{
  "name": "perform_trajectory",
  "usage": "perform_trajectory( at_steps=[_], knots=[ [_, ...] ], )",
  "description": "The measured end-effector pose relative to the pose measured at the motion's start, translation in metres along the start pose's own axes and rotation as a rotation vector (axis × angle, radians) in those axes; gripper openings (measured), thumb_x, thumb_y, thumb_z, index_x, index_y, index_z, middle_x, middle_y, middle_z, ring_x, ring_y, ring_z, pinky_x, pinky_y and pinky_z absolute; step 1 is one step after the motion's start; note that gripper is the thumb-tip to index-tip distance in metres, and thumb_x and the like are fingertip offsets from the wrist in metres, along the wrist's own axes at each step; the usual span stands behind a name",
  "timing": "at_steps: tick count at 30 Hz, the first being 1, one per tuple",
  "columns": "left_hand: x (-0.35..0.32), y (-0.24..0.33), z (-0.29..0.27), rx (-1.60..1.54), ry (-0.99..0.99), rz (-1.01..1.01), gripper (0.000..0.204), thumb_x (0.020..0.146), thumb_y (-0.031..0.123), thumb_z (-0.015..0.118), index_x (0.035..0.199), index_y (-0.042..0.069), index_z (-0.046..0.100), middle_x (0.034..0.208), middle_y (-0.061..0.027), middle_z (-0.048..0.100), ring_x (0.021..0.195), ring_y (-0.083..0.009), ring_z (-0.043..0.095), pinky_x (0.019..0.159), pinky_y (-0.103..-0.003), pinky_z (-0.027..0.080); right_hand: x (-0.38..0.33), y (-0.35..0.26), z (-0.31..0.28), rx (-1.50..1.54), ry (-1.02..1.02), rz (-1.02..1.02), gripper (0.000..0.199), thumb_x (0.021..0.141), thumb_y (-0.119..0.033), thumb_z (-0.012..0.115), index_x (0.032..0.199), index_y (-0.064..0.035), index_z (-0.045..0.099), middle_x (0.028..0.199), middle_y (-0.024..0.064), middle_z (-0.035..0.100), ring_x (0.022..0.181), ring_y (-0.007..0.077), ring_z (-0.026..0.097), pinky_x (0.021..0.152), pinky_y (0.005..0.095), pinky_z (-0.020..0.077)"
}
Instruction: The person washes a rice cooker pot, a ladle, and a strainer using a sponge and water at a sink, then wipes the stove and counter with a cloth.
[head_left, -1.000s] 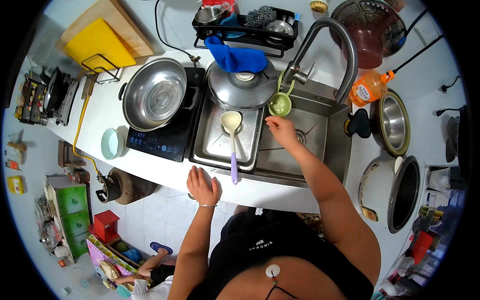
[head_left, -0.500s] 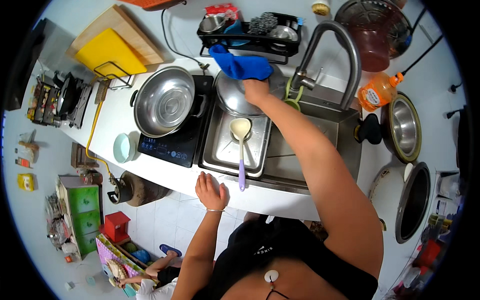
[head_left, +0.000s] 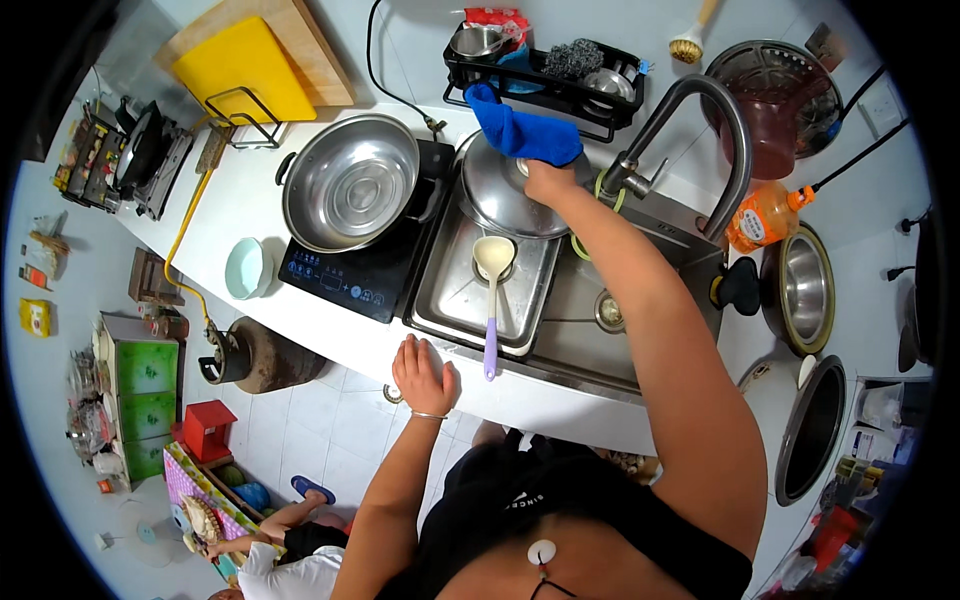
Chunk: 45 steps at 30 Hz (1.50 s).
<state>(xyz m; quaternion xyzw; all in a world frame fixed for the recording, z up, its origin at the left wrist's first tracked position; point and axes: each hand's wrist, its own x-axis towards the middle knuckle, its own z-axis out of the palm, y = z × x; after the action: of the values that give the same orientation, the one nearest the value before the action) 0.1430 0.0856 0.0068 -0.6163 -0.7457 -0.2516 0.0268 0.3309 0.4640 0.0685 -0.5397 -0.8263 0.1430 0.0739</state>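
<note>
My right hand (head_left: 552, 184) reaches across the sink, its fingers closed on a blue cloth (head_left: 520, 125). The cloth and hand are over a round steel lid (head_left: 505, 205) at the back of the sink; its knob shows partly beside my fingers. Whether the hand also touches the lid, I cannot tell. My left hand (head_left: 423, 376) lies flat on the counter's front edge, fingers stretched and holding nothing. A cream ladle with a purple handle (head_left: 491, 330) rests on the steel tray (head_left: 440, 300) in the sink's left part.
A steel wok (head_left: 350, 185) sits on the black induction cooktop (head_left: 345, 285), with a pale green bowl (head_left: 248, 268) beside it. The faucet (head_left: 735, 150) arches at the sink's back right, near an orange soap bottle (head_left: 765, 215). Another person (head_left: 290, 565) is at the lower left.
The whole view has shifted and turned a little. My right hand stays with the blue cloth over the lid, and my left hand remains at the counter edge.
</note>
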Motion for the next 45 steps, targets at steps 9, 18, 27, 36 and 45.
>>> perform_trajectory(
  at_steps=[9,18,27,36,45],
  knots=[
    [0.001,0.0,0.001,-0.005,0.023,0.025,0.057,0.076,0.032,0.057,0.119,-0.006,0.053,0.13,-0.0266,0.047,0.119,-0.0423,0.043,0.1,-0.051,0.031,-0.048,-0.015,-0.021,0.12,0.307,-0.204,0.062,0.071,-0.018,0.059,0.132,-0.0153,0.048,0.135,0.0232,0.043,0.129,0.0412,0.036,0.108,0.0454,0.0283],
    [-0.001,0.0,0.0,-0.026,0.02,0.019,0.057,0.078,0.031,0.057,0.122,-0.005,0.051,0.132,-0.0263,0.045,0.12,-0.0432,0.041,0.102,-0.051,0.03,-0.205,0.011,-0.081,1.125,-0.055,0.022,0.055,0.069,0.002,0.052,0.124,-0.0052,0.056,0.115,0.0129,0.059,0.112,0.0249,0.055,0.092,0.0308,0.0437],
    [-0.001,0.007,0.002,0.023,0.005,0.021,0.056,0.078,0.028,0.057,0.125,-0.003,0.051,0.135,-0.0236,0.046,0.121,-0.0425,0.041,0.102,-0.05,0.031,-0.295,0.071,-0.038,2.301,-0.091,0.533,0.052,0.072,0.005,0.049,0.123,-0.0036,0.056,0.112,0.006,0.06,0.106,0.015,0.056,0.086,0.0277,0.0464],
    [-0.002,0.011,0.006,0.066,0.001,0.071,0.052,0.08,0.025,0.057,0.12,-0.008,0.052,0.131,-0.0259,0.047,0.12,-0.0435,0.043,0.101,-0.05,0.033,-0.315,0.091,-0.009,2.422,0.095,0.503,0.05,0.073,0.005,0.048,0.121,-0.0052,0.057,0.115,0.0062,0.058,0.104,0.0154,0.056,0.086,0.0284,0.0462],
    [-0.007,0.008,0.006,0.044,0.024,0.148,0.052,0.084,0.026,0.056,0.125,-0.006,0.049,0.131,-0.0262,0.047,0.121,-0.0431,0.042,0.102,-0.051,0.031,-0.337,0.094,-0.053,0.565,0.562,0.404,0.06,0.062,-0.004,0.065,0.121,-0.0087,0.055,0.112,0.0149,0.048,0.104,0.0325,0.049,0.091,0.0383,0.0428]
  ],
)
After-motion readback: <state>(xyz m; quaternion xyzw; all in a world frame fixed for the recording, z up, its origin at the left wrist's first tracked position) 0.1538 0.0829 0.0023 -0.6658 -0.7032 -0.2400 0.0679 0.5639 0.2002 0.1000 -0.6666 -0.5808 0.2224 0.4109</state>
